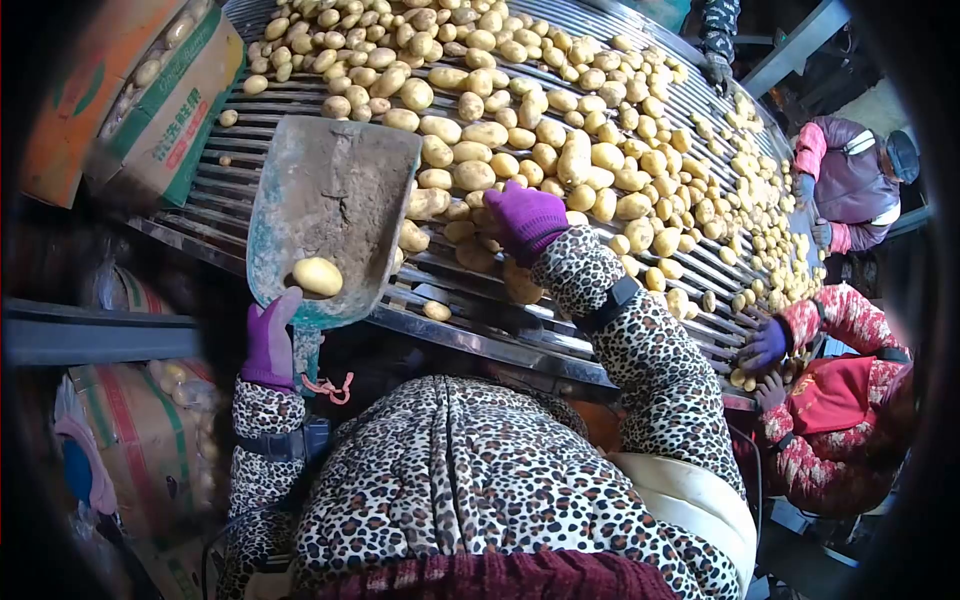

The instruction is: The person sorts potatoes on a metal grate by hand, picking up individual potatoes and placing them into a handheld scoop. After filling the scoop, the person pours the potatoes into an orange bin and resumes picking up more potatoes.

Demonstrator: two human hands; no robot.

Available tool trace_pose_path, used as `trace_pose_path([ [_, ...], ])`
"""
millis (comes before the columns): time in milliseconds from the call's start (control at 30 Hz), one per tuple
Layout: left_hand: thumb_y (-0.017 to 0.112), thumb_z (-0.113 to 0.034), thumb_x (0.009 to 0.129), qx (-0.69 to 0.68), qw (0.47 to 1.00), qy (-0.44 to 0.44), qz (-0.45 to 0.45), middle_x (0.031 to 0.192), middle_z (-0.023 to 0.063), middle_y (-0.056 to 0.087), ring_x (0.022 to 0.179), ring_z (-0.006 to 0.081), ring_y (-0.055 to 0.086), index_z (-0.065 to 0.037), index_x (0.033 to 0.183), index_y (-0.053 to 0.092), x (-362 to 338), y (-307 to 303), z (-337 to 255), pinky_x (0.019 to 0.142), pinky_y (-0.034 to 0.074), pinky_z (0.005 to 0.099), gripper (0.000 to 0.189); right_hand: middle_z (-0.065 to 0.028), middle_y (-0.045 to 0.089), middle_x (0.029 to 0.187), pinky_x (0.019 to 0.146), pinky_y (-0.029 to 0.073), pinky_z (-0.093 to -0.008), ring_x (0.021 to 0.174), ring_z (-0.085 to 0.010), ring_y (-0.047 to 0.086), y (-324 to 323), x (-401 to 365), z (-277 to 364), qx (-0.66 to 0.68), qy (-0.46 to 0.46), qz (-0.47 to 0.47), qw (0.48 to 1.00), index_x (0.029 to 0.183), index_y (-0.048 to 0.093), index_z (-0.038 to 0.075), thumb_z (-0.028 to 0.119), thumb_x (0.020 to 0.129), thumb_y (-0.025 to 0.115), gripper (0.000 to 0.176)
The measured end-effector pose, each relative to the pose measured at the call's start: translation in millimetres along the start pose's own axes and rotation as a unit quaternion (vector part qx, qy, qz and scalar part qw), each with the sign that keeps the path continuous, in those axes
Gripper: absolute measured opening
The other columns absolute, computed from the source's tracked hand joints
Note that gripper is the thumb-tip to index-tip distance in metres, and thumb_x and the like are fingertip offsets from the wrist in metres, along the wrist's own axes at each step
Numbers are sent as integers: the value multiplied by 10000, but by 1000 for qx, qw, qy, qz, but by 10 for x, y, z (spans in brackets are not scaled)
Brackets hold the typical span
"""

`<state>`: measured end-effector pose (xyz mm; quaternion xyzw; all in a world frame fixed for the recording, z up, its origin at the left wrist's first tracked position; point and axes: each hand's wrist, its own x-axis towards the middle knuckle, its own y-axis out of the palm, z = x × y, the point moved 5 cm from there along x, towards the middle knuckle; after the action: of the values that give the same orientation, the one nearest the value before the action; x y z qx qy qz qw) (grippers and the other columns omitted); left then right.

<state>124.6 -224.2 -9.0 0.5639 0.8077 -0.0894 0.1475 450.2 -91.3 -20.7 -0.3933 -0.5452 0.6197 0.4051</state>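
A dirt-caked scoop [345, 190] with a worn blue-green rim is tilted over the front left of the slatted rack, and one pale potato [317, 276] lies in it near the handle end. My left hand [270, 338], in a purple glove, grips the scoop's near left rim, thumb over the edge beside that potato. The remaining fingers are partly hidden. My right hand [528, 220], also purple-gloved, reaches down among the loose potatoes [575, 160] on the rack. Its fingers bend downward and their tips are hidden, so I cannot see whether they hold a potato.
The slatted metal rack [215, 190] spreads ahead, heaped with potatoes. Potato-filled cartons [190, 120] stand at the left, with a bagged box [135, 430] below. Two co-workers [850, 400] [850, 180] work along the right edge; another gloved hand [718, 70] reaches in at the far side.
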Motion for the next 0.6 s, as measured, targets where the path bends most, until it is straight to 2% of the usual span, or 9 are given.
trace_pose_path([
  [167, 622, -216, 876, 9, 1000, 2, 13, 1002, 117, 668, 763, 205, 679, 2, 1203, 584, 75, -94, 131, 581, 572, 327, 395, -163, 644, 903, 663, 514, -469, 830, -363, 655, 31, 30, -232, 55, -26, 22, 998, 993, 590, 134, 368, 782, 683, 329],
  [233, 608, -192, 883, -16, 999, 22, 34, 1026, 120, 664, 792, 207, 679, 5, 1208, 583, 53, 4, 146, 606, 575, 325, 381, -115, 669, 836, 635, 529, -390, 781, -268, 663, 22, 14, -392, 171, -11, -3, 985, 1012, 628, 114, 266, 807, 723, 272],
  [300, 586, -153, 896, -2, 998, -7, 56, 1058, 111, 658, 869, 185, 664, 15, 1215, 581, 128, 103, 144, 703, 561, 314, 360, -74, 670, 820, 608, 530, -323, 760, -185, 654, 180, 107, -700, 342, 16, -41, 939, 1040, 645, 106, 211, 827, 739, 255],
  [333, 583, -150, 899, 6, 998, 1, 62, 1058, 108, 659, 885, 178, 659, 17, 1212, 583, 177, 131, 206, 728, 554, 311, 355, -33, 662, 836, 590, 516, -238, 762, -95, 617, 25, -12, -693, 556, 151, 21, 817, 1109, 641, 88, 152, 853, 733, 280],
  [367, 580, -146, 902, 13, 997, 9, 69, 1059, 105, 660, 902, 170, 653, 19, 1210, 585, 213, 176, 251, 754, 547, 308, 350, -31, 663, 886, 580, 516, -220, 749, -85, 620, -235, -74, -628, 583, 170, -26, 794, 1098, 643, 68, 162, 875, 708, 250],
  [433, 592, -134, 904, 38, 994, 17, 103, 1045, 90, 662, 937, 142, 630, 23, 1164, 609, 200, 337, 219, 831, 509, 292, 304, -72, 663, 1028, 647, 541, -235, 813, -101, 633, -526, -100, -499, 580, 96, -114, 801, 1184, 612, 57, 132, 892, 686, 310],
  [500, 640, -138, 891, 53, 988, -11, 147, 1018, 76, 663, 932, 127, 616, 21, 1100, 635, 170, 508, 175, 837, 495, 283, 263, -128, 657, 1098, 802, 552, -284, 895, -156, 651, -907, -243, -128, 692, -27, -97, 715, 1260, 558, 44, 136, 863, 724, 440],
  [533, 642, -139, 888, 56, 986, 9, 155, 997, 76, 669, 925, 128, 622, 23, 1057, 656, 229, 533, 198, 842, 495, 287, 235, -127, 622, 1192, 855, 547, -294, 993, -184, 645, -1030, -288, -92, 614, -89, -155, 769, 1330, 502, 68, 129, 872, 711, 507],
  [600, 641, -138, 885, 33, 987, 1, 159, 997, 79, 668, 905, 136, 632, 26, 1074, 648, 247, 563, 213, 824, 502, 287, 250, -132, 628, 1186, 868, 547, -301, 1009, -203, 652, -968, -478, -373, 542, -12, -202, 816, 1297, 541, 76, 154, 866, 711, 470],
])
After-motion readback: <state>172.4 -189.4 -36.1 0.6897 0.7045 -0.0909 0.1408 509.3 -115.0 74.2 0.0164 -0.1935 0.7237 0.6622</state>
